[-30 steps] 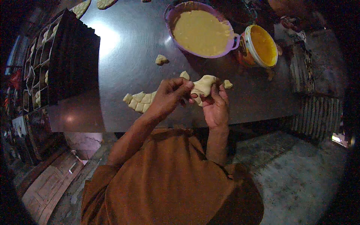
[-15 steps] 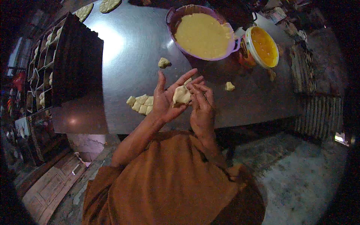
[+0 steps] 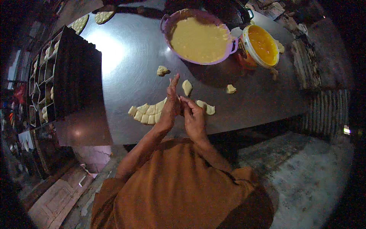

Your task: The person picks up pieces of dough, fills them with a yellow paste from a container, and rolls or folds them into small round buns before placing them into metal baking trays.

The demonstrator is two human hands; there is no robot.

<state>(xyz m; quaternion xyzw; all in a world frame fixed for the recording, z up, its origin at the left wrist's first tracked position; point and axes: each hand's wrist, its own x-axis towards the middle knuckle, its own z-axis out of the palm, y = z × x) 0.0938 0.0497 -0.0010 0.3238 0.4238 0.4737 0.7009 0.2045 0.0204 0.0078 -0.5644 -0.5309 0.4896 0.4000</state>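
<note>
My left hand [image 3: 171, 105] stands on edge above the metal table, its fingers stretched out and away from me. Against its palm press the bent, closed fingers of my right hand [image 3: 195, 117]. The dough piece that lay between them is now hidden by the hands. Beneath and left of my left hand lies a curved row of cut dough pieces [image 3: 146, 114]. Just beyond the fingertips of my right hand rests a loose pale dough piece [image 3: 187, 87]. More cut dough [image 3: 207, 108] shows close to the right of my right hand.
Dough lumps lie at the left [image 3: 162, 71] and right [image 3: 231, 89]. Beyond stand a purple two-handled basin [image 3: 233, 46] of pale yellow mixture and a tilted bucket [image 3: 250, 47] with orange-yellow contents. A dark rack [image 3: 80, 72] rises at left. The table's near edge [image 3: 248, 124] runs before me.
My left hand has turned from palm up to on edge, and my right hand has lowered against it. The dough piece has gone out of sight. The whole view has shifted slightly.
</note>
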